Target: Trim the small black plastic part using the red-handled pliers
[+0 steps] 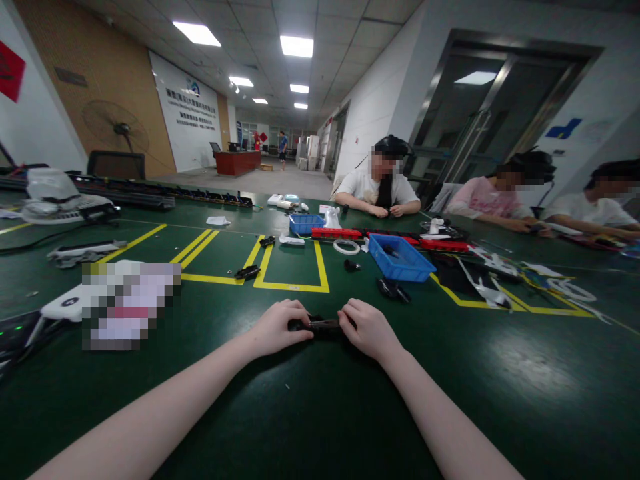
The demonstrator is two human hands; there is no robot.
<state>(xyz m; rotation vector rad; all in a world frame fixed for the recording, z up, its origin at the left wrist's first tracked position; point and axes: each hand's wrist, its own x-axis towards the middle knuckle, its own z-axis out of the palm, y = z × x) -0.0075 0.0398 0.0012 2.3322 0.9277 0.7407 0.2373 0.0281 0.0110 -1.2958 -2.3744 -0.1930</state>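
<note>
Between my hands, low over the green table, is a dark elongated part (324, 325), black and too dim to name more closely. My left hand (285, 327) grips its left end, thumb below and fingers above. The curled fingers of my right hand (367, 327) close on its right end. Beyond my right hand lie black plastic pieces (393, 291), and a smaller black piece (351, 265) is a little farther off. Two more black parts sit ahead to the left, one (247, 272) across a yellow tape line and one (267, 241) behind it.
A blue bin (400, 259) holding a dark item stands right of centre; a second blue bin (306, 223) is behind. Red strips (337, 233) and a white tape roll (347, 247) lie nearby. A white device (95, 287) is at left. Several people sit along the far right side.
</note>
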